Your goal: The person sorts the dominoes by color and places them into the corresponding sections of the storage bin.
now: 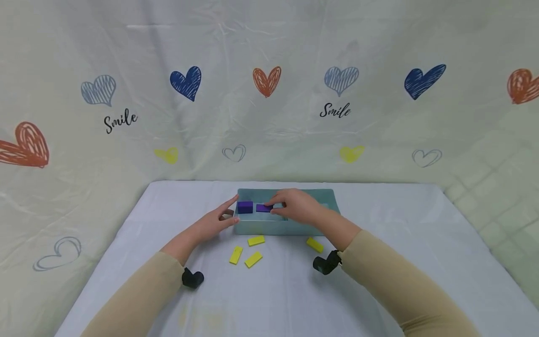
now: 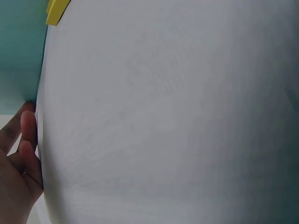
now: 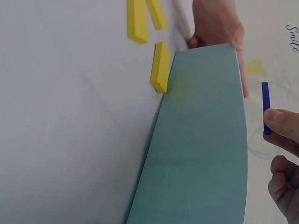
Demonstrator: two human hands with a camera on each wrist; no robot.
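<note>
A long teal box [image 1: 261, 228] stands on the table, its open top facing up. Over its left part, my right hand [image 1: 296, 206] pinches a flat purple-blue block [image 1: 264, 208] between thumb and fingertips. The block's thin edge [image 3: 266, 95] shows above the box's rim in the right wrist view. A thicker purple block or stack [image 1: 245, 207] sits at the box's left end, just left of the held one. My left hand [image 1: 212, 225] touches that end of the box, with index finger and thumb spread along it.
Three yellow blocks [image 1: 253, 259] lie on the white-covered table [image 1: 252, 299] in front of the box's left part. Another yellow block [image 1: 315, 245] lies near its front right, beneath my right forearm. A pale curtain [image 1: 269, 126] printed with hearts hangs behind the table.
</note>
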